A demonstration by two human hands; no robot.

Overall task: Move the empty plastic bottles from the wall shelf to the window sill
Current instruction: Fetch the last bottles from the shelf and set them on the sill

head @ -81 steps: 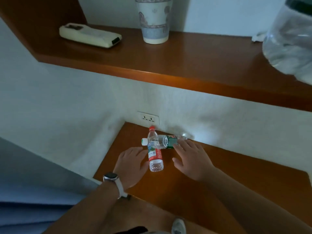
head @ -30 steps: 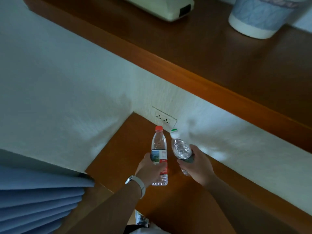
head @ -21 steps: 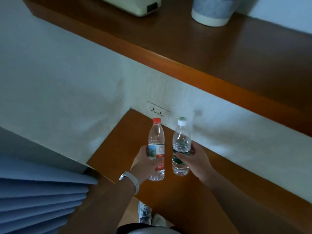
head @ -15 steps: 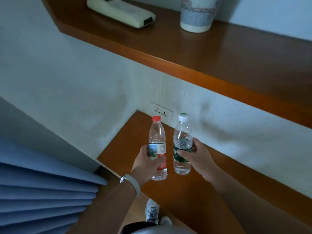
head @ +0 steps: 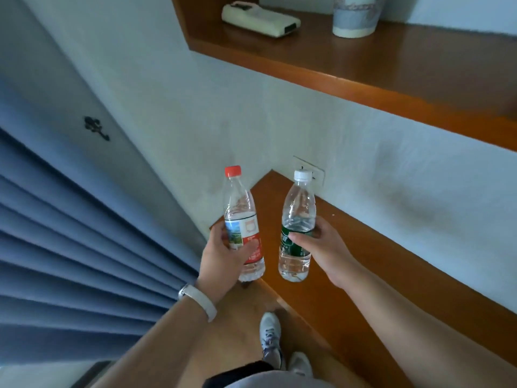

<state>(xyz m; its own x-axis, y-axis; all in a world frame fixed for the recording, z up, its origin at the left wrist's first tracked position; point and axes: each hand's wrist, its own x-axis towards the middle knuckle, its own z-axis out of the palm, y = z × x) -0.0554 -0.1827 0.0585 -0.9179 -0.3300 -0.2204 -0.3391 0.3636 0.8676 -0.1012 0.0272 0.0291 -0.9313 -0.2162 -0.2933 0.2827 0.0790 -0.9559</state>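
Blue curtain (head: pixel 70 247) hangs at nine o'clock; left hand (head: pixel 223 259) fingers clamp the red-capped bottle (head: pixel 242 219), right hand (head: pixel 321 247) the white-capped bottle (head: pixel 298 219), both clear of the lower shelf (head: pixel 363 275). Best carried upright, gripped gently.

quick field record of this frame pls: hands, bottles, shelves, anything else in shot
left hand: grip shut on red-capped bottle, upright, lifted
right hand: grip shut on white-capped bottle, upright, lifted
bottles: apart, not touching, caps on
lower shelf: below the bottles
upper shelf: holds cream device and patterned cup
wall socket: behind white cap
curtain: blue, pleated, to the left
window sill: not in view
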